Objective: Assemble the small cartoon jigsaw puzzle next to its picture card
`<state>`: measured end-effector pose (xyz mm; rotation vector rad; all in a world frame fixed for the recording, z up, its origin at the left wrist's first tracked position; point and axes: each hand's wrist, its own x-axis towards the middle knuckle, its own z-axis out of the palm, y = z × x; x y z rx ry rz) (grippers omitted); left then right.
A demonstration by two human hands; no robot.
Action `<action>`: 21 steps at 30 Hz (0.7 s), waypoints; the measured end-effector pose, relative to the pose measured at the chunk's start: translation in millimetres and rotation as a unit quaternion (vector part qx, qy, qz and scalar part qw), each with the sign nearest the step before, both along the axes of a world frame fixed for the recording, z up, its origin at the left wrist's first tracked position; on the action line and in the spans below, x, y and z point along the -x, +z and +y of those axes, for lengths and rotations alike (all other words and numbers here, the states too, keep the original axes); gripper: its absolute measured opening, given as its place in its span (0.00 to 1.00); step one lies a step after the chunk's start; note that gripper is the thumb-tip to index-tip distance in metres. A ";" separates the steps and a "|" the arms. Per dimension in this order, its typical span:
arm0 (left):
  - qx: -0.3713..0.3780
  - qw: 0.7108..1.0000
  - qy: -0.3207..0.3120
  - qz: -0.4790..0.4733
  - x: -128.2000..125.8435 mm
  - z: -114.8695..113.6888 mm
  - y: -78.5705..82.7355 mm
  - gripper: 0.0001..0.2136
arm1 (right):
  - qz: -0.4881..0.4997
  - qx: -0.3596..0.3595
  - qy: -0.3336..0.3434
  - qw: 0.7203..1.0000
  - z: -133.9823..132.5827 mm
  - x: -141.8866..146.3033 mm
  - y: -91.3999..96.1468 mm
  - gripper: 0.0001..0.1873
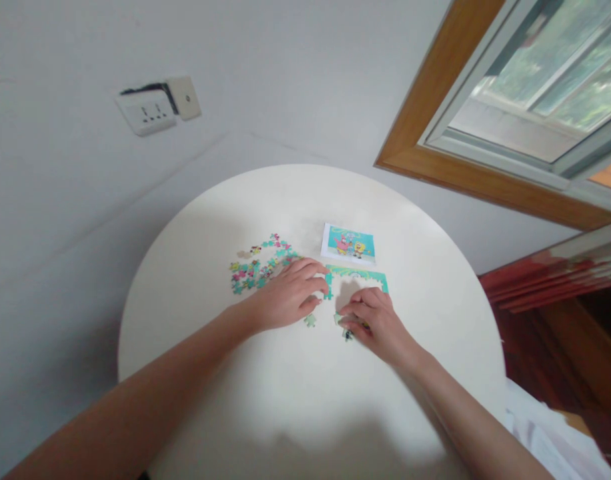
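On the round white table, a partly joined jigsaw puzzle [380, 276] shows a teal top edge and a short left side. My left hand [291, 293] rests beside that left side, fingers curved and apart, fingertips close to its pieces. Below this hand lies a single pale green piece [310, 321]. My right hand [378, 323] is at the lower right of the joined part, thumb and fingers closed around a pale green puzzle piece [338, 319]. Just under its thumb is a piece with dark markings [348, 335]. The right palm partly hides something yellow.
Loose puzzle pieces [242, 275] are scattered left of my left hand. A picture card [352, 245] with cartoon figures lies behind the joined part. The table [305, 183] stands against a wall with a socket [148, 112]; a wood-framed window [425, 150] is at right.
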<state>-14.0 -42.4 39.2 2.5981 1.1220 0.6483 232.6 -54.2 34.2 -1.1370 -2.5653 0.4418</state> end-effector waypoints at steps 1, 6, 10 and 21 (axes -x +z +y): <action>0.000 1.000 0.000 0.000 0.1 -0.1 0.0 0.07 | 0.001 0.005 0.000 1.000 0.3 0.4 0.3 0.08; 0.006 1.000 0.000 0.002 -0.6 -0.9 1.7 0.07 | 0.015 0.023 -0.009 1.000 1.7 4.0 -1.5 0.08; 0.005 1.000 -0.003 0.003 -1.0 -1.0 0.1 0.07 | 0.022 0.022 -0.006 0.999 2.5 11.5 -3.2 0.09; -0.002 1.000 -0.004 -0.001 -1.9 0.3 -5.4 0.08 | 0.029 0.001 -0.018 0.999 12.6 26.0 -4.9 0.07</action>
